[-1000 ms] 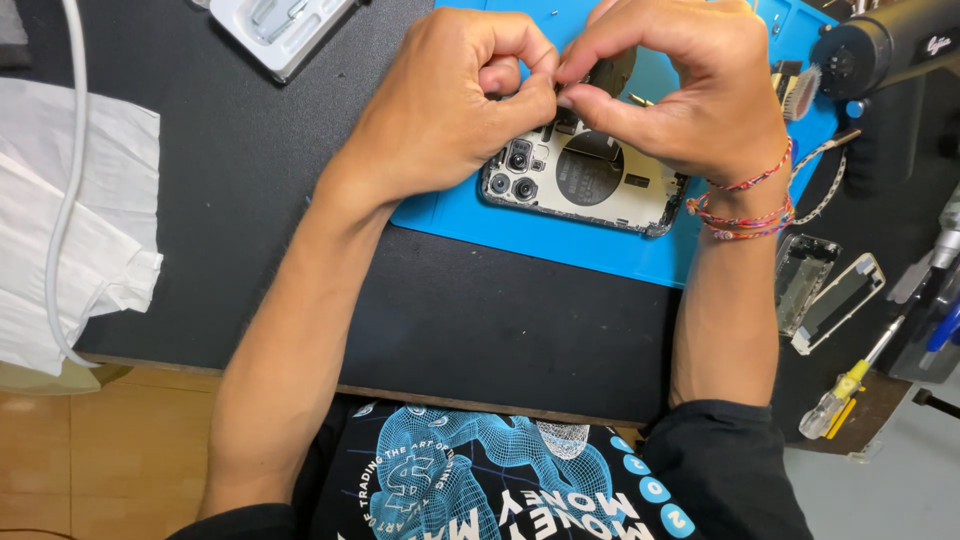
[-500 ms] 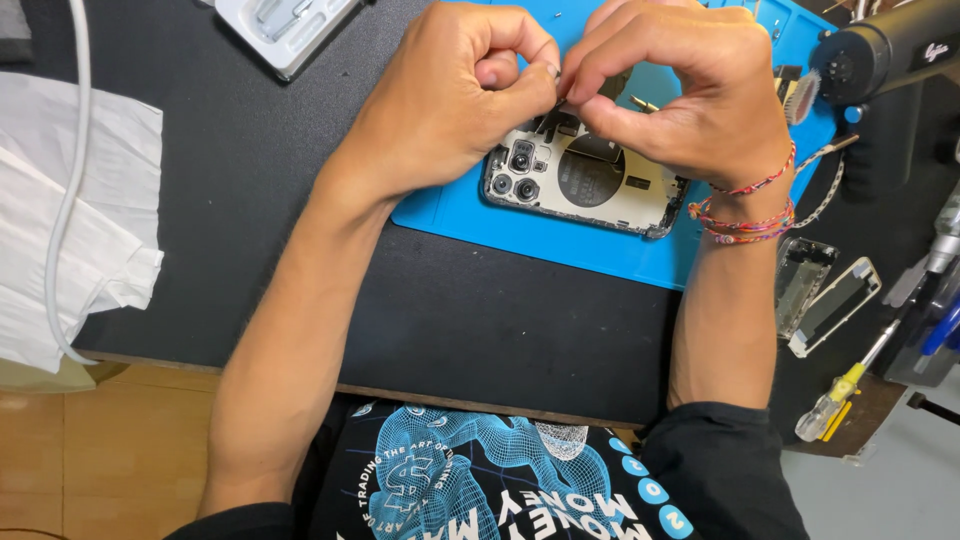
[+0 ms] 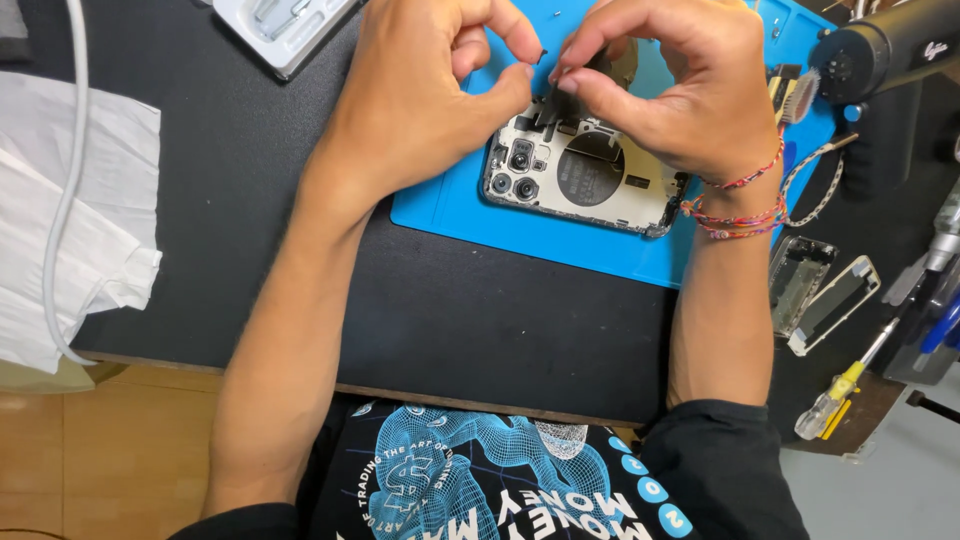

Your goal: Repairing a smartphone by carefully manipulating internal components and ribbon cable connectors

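Near edge: black bench mat (image 3: pixel 480 330), yellow-handled screwdriver (image 3: pixel 835 395) near right. Beyond it, the blue work mat (image 3: pixel 450 215) carries the opened phone shell (image 3: pixel 585 180), long axis left–right, camera cluster at its left end. I see both hands over its far edge, about equally close. Left hand (image 3: pixel 420 90): thumb and forefinger nearly closed, something tiny and dark at the tips. Right hand (image 3: pixel 670 85): fingers pressed together, pinching a small dark part (image 3: pixel 560 100) just above the shell, near the cameras

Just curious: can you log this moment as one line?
left hand: pinching small dark part | right hand: pinching same part | opened phone: on blue mat
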